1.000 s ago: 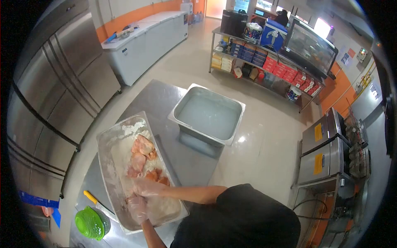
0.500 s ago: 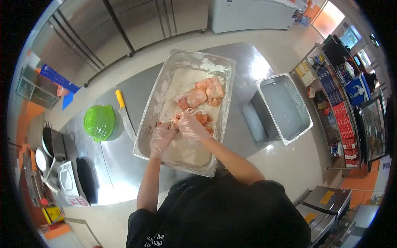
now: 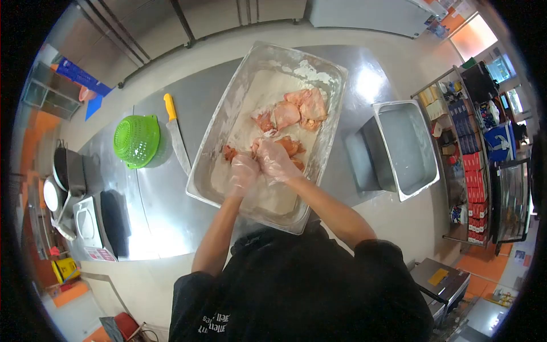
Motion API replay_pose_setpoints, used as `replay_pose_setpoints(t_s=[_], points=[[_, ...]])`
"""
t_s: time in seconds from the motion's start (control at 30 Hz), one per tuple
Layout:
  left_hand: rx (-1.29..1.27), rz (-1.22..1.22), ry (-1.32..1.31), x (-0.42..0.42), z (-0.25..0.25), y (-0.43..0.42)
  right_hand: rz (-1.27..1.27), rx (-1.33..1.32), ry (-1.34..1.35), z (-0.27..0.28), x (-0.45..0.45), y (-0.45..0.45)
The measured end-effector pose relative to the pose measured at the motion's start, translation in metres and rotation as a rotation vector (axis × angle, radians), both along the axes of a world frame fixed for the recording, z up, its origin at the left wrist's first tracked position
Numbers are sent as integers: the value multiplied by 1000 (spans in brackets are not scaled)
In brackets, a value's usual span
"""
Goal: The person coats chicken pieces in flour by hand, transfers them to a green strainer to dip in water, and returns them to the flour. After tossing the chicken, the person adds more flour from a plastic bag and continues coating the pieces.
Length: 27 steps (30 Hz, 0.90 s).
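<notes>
Both my hands are in clear plastic gloves, inside a deep steel pan (image 3: 332,128) with a layer of white flour (image 3: 256,94). My left hand (image 3: 244,172) is closed on a raw chicken piece (image 3: 229,153), whose reddish end shows beside the fingers. Right against it, my right hand (image 3: 273,162) has its fingers curled around raw chicken too; the gloves hide most of what they grip, and whether it is one piece cannot be made out. Just beyond my hands, several other chicken pieces (image 3: 286,114) lie on the flour, with more partly hidden beside my right hand.
On the steel table (image 3: 188,80), a yellow-handled knife (image 3: 179,139) lies left of the pan, near a green colander (image 3: 135,141). A scale (image 3: 91,227) stands farther left. To the right is a steel container (image 3: 405,151) of cloudy liquid. Beyond stands a stocked shelf rack (image 3: 461,148).
The view has shifted, so the pan and table sit higher and the pan farther right. My hands remain together on the chicken, with the left wrist turned slightly.
</notes>
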<state>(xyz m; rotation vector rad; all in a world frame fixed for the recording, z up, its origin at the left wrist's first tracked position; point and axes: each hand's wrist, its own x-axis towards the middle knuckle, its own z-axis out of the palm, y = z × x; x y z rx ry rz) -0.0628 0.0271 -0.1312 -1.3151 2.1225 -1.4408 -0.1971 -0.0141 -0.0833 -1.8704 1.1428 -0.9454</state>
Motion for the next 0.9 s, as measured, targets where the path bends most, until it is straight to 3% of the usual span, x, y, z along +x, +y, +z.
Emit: replay_pose_setpoints(t_s=[0.07,0.17,0.23,0.3,0.37,0.47,0.5,0.57,0.67,0.73,0.77,0.8,0.83,0.87,0.9], points=[[90,43,99,-9,48,3,-2,-95,211,27,-2,1],[381,24,431,-8,26,-4,-26,-102,194,29,-5,-3],[299,28,354,-5,39,-5,3,14,324,39,-3,-17],[430,144,718,5,62,-13,21,58,464,54,0,-39],[739,372,1548,16,93,-35,30,-46,673,80,-11,-62],[807,44,1641,55,106,-39,9,-282,983,107,-44,-109],[795,153,1643,56,107,-42,0,-310,1042,104,-58,-129],[776,369,1637,55,107,-44,6,-86,1000,81,-87,-177],[768,347,1646,59,57,-38,51,210,936,53,-95,-204],[599,168,1032,69,17,-32,137,300,931,46,-75,-194],[609,146,937,67,21,-28,89,475,864,55,-58,-176],[614,120,844,64,26,-24,248,257,1014,37,-55,-171],[707,163,957,56,72,-29,411,30,1152,22,-53,-169],[803,205,1068,51,96,-34,292,104,1008,34,-40,-154],[755,205,1083,51,85,-37,172,170,860,55,-24,-135]])
